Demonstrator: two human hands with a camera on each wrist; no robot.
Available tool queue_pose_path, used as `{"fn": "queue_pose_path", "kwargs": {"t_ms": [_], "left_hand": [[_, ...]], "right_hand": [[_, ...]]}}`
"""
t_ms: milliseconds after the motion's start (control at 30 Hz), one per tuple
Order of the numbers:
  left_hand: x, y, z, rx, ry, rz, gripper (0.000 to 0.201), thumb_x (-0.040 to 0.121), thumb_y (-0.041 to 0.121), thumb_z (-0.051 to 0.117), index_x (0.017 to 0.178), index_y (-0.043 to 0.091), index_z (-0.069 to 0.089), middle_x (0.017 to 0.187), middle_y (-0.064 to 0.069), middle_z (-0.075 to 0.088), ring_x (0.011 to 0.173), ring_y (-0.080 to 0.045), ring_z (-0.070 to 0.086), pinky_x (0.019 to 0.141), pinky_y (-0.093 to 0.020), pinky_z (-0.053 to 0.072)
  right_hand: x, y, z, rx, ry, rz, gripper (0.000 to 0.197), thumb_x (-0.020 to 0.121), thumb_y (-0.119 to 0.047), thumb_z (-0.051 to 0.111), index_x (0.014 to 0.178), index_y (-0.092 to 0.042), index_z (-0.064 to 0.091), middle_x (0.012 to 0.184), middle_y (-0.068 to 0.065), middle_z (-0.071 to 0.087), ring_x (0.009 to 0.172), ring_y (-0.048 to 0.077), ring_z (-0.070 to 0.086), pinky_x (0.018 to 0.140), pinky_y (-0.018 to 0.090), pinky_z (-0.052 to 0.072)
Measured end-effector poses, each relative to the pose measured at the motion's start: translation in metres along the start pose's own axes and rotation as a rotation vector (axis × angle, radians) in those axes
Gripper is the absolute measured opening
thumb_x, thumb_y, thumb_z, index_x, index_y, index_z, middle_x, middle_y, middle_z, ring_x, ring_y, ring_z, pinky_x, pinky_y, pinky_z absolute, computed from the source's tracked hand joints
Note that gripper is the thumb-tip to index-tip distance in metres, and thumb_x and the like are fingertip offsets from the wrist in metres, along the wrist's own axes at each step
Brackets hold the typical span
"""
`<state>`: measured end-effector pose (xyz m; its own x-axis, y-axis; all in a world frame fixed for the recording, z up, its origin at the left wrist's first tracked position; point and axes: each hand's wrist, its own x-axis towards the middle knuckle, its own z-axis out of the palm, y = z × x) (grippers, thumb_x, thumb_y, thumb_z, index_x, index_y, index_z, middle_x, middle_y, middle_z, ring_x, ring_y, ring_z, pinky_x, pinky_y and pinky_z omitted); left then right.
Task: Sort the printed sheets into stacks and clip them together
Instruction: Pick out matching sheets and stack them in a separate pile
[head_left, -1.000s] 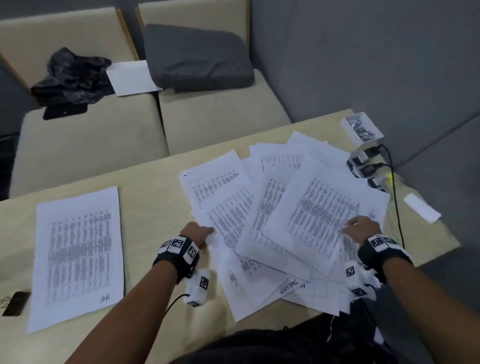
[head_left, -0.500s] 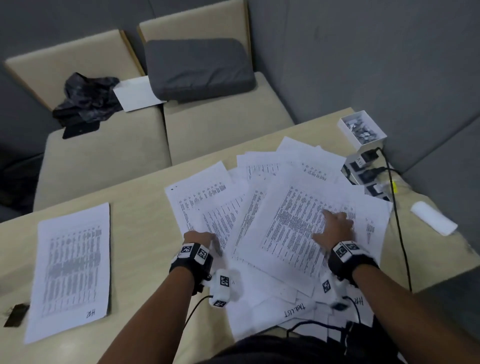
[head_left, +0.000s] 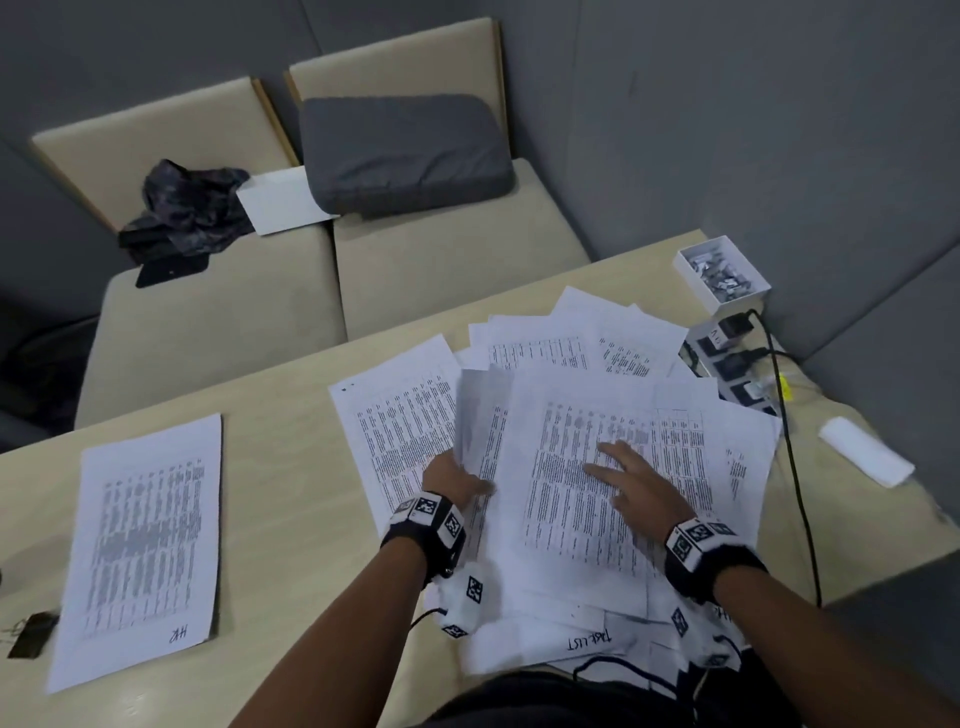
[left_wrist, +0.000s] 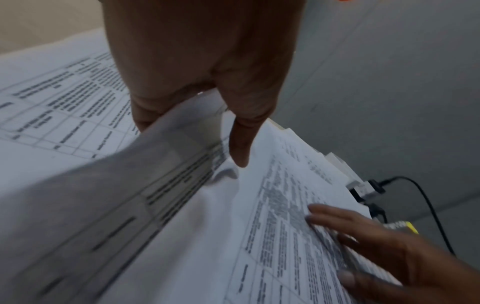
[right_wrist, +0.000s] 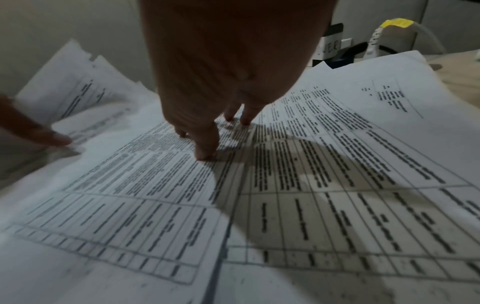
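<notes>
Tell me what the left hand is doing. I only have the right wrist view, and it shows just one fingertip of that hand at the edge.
Observer: The left hand pinches the edge of a lifted sheet, which stands curled up from the pile.
Operator: Report whether anything is sorted yet.
Observer: One separate stack lies flat to the left of the pile, apart from it.
Operator: Find me the clips.
Observer: A white box holding what look like clips sits at the far right corner of the table, beyond the power strip.
</notes>
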<state>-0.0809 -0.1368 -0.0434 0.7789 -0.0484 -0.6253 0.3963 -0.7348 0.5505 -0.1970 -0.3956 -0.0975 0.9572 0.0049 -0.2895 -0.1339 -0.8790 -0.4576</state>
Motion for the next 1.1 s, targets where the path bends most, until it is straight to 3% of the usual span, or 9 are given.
{"fn": "queue_pose_path", "kwargs": {"t_ms": [67, 167, 300, 400, 467, 633, 867, 1000, 1100], "left_hand": [[-0.006, 0.005, 0.004, 0.069, 0.009, 0.1, 0.043, 0.069, 0.018, 0.085, 0.104, 0.007, 0.061, 0.088, -0.004, 0.065, 0.07, -0.016, 0.06, 0.053, -0.016, 0.044], [-0.014, 0.007, 0.008, 0.124, 0.042, 0.185, 0.039, 0.071, 0.013, 0.081, 0.106, 0.004, 0.064, 0.09, -0.007, 0.066, 0.081, -0.024, 0.065, 0.063, -0.022, 0.049], [-0.02, 0.001, -0.003, -0.042, 0.053, 0.16, 0.04, 0.073, 0.008, 0.079, 0.108, -0.002, 0.063, 0.093, -0.007, 0.066, 0.086, -0.028, 0.069, 0.061, -0.02, 0.054], [-0.021, -0.007, -0.03, -0.302, 0.04, 0.202, 0.033, 0.068, 0.0, 0.082, 0.097, -0.006, 0.068, 0.07, -0.001, 0.07, 0.061, -0.015, 0.069, 0.046, -0.014, 0.048], [-0.016, -0.018, -0.054, -0.405, 0.043, 0.202, 0.031, 0.066, -0.002, 0.083, 0.093, -0.006, 0.068, 0.068, -0.003, 0.074, 0.059, -0.016, 0.069, 0.053, -0.022, 0.053], [0.013, -0.059, -0.095, -0.195, 0.105, 0.164, 0.034, 0.083, 0.012, 0.073, 0.109, -0.008, 0.065, 0.105, -0.026, 0.069, 0.096, -0.037, 0.068, 0.085, -0.046, 0.053], [0.012, -0.091, -0.077, -0.054, 0.018, 0.064, 0.032, 0.092, 0.014, 0.061, 0.112, -0.012, 0.059, 0.104, -0.029, 0.066, 0.09, -0.038, 0.065, 0.077, -0.04, 0.053], [0.006, -0.088, -0.059, -0.062, -0.025, 0.048, 0.029, 0.095, 0.014, 0.056, 0.112, -0.009, 0.057, 0.087, -0.016, 0.064, 0.075, -0.026, 0.06, 0.067, -0.032, 0.05], [0.004, -0.09, -0.06, -0.073, -0.008, 0.019, 0.029, 0.096, 0.016, 0.054, 0.109, -0.01, 0.056, 0.08, -0.015, 0.063, 0.067, -0.025, 0.06, 0.062, -0.032, 0.052]], "right_hand": [[-0.003, -0.006, 0.0, 0.009, -0.078, -0.053, 0.066, 0.089, -0.001, 0.054, 0.144, -0.035, 0.041, 0.158, -0.018, 0.012, 0.148, 0.008, 0.002, 0.115, 0.036, 0.03], [-0.004, -0.019, 0.003, 0.066, -0.194, -0.11, 0.063, 0.092, -0.015, 0.054, 0.146, -0.039, 0.034, 0.157, -0.022, 0.01, 0.146, 0.002, -0.001, 0.116, 0.036, 0.02], [-0.007, -0.024, -0.001, 0.254, -0.085, -0.057, 0.047, 0.094, -0.024, 0.055, 0.14, -0.032, 0.046, 0.154, -0.012, 0.03, 0.141, 0.007, 0.027, 0.116, 0.037, 0.023], [-0.009, -0.013, -0.016, 0.429, 0.324, 0.169, 0.043, 0.087, -0.005, 0.061, 0.125, -0.025, 0.058, 0.139, 0.001, 0.047, 0.128, 0.019, 0.047, 0.112, 0.041, 0.036], [-0.005, -0.003, -0.031, 0.541, 0.509, 0.396, 0.042, 0.085, -0.009, 0.066, 0.125, -0.019, 0.057, 0.135, 0.008, 0.046, 0.123, 0.026, 0.051, 0.108, 0.042, 0.04], [0.003, 0.031, -0.048, 0.559, 0.455, 0.914, 0.063, 0.076, -0.023, 0.074, 0.132, -0.01, 0.047, 0.14, 0.021, 0.034, 0.123, 0.041, 0.046, 0.103, 0.046, 0.042], [0.003, 0.016, -0.016, 0.762, 0.26, 0.723, 0.081, 0.068, -0.032, 0.083, 0.136, -0.009, 0.045, 0.132, 0.014, 0.058, 0.118, 0.031, 0.057, 0.101, 0.042, 0.047], [0.01, -0.005, -0.015, 0.702, 0.197, 0.634, 0.04, 0.079, -0.015, 0.077, 0.115, -0.003, 0.066, 0.108, 0.017, 0.07, 0.094, 0.029, 0.067, 0.081, 0.033, 0.053], [0.01, -0.013, -0.038, 0.429, 0.319, 0.627, 0.028, 0.085, -0.019, 0.069, 0.108, -0.003, 0.066, 0.104, 0.018, 0.069, 0.088, 0.029, 0.064, 0.077, 0.033, 0.052]]}}
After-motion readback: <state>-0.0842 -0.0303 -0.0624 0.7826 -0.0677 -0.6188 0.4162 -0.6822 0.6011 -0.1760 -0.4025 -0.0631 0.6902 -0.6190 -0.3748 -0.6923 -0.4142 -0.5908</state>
